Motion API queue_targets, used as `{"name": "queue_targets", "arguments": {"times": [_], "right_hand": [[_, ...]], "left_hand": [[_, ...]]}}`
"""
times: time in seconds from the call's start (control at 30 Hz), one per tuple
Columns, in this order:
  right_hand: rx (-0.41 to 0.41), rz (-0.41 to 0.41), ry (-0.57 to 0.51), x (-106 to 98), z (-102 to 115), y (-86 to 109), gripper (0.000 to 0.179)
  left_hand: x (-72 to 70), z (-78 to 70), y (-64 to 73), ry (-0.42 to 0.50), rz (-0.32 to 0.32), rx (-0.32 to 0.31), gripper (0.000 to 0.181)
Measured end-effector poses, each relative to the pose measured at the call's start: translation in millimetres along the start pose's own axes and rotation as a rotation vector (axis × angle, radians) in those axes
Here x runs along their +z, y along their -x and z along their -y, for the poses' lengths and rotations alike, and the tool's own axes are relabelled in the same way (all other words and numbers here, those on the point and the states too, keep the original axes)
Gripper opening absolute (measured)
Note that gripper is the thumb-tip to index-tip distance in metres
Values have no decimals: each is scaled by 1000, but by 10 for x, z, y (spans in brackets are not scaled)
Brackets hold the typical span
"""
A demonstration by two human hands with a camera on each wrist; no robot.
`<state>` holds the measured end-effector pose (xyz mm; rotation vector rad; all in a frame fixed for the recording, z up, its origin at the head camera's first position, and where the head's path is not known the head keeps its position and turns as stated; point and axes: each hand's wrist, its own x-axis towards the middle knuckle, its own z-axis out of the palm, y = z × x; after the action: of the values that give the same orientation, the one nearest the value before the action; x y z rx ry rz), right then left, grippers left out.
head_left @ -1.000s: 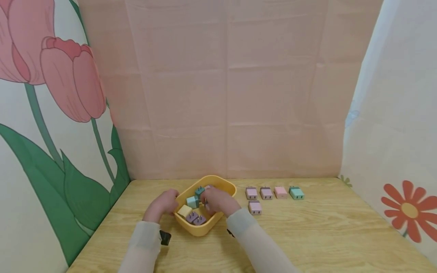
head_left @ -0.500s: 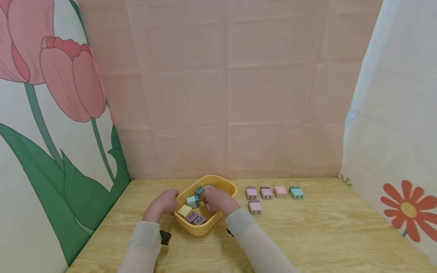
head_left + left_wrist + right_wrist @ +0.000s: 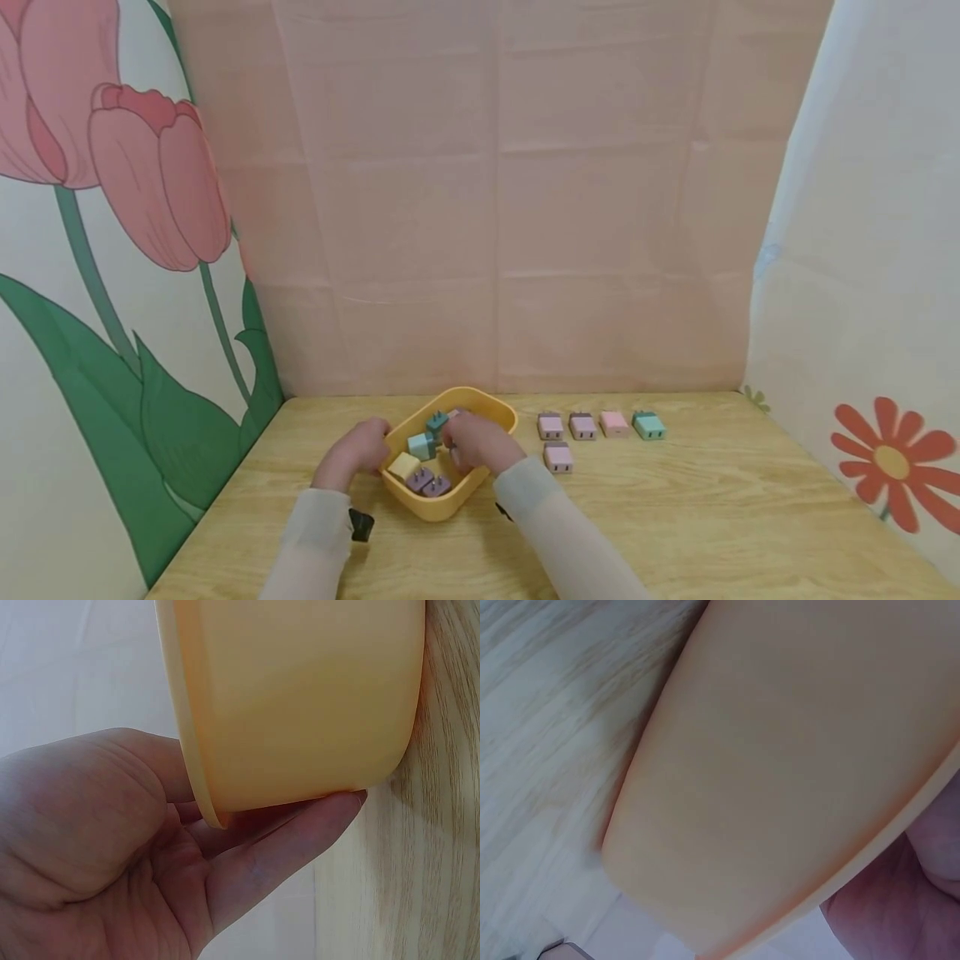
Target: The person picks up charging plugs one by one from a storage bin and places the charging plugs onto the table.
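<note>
My left hand [image 3: 366, 446] grips the left side of a yellow plastic bin [image 3: 498, 402]. In the left wrist view its fingers [image 3: 285, 840] lie along the outside wall under the rim, and the thumb goes over the rim. My right hand [image 3: 476, 439] reaches down inside the bin, fingertips hidden; I cannot tell whether it holds a charger. Around it lie plug-in wall chargers: a teal one [image 3: 437, 424], a light blue one [image 3: 421, 447], a cream one [image 3: 405, 467] and two purple ones [image 3: 420, 479], prongs up. The right wrist view shows mostly the bin's outer wall [image 3: 765, 750].
Right of the bin, chargers stand in a row on the wooden table [image 3: 720, 508]: two lilac ones [image 3: 551, 427], a pink one [image 3: 614, 425] and a green one [image 3: 648, 426]. Another lilac charger [image 3: 558, 458] sits in front. A pink cloth [image 3: 480, 250] hangs behind.
The head view has shifted very slightly. Both hands, the bin and the chargers stay where they were.
</note>
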<state>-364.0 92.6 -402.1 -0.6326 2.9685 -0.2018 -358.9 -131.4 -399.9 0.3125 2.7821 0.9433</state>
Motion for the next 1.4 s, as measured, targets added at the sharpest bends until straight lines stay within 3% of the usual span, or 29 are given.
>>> {"name": "queue_targets", "arguments": {"times": [0.27, 0.5, 0.7, 0.9, 1.13, 1.4], "right_hand": [[-17, -17, -46, -44, -23, 0, 26], [-23, -55, -1, -167, -2, 43, 33], [-44, -109, 13, -310, 30, 203, 29], [-13, -162, -28, -438, 4, 444, 39], [27, -186, -44, -515, -187, 654, 45], [101, -212, -38, -490, -604, 934, 46]], "left_hand": [[-2, -11, 22, -16, 0, 8, 31], [1, -14, 20, -22, -7, 28, 33], [2, -1, 16, -31, -10, 27, 33], [10, 1, 12, -16, -13, 30, 31], [6, 0, 21, -20, -30, 51, 30], [31, 7, 3, -15, -29, 55, 30]]}}
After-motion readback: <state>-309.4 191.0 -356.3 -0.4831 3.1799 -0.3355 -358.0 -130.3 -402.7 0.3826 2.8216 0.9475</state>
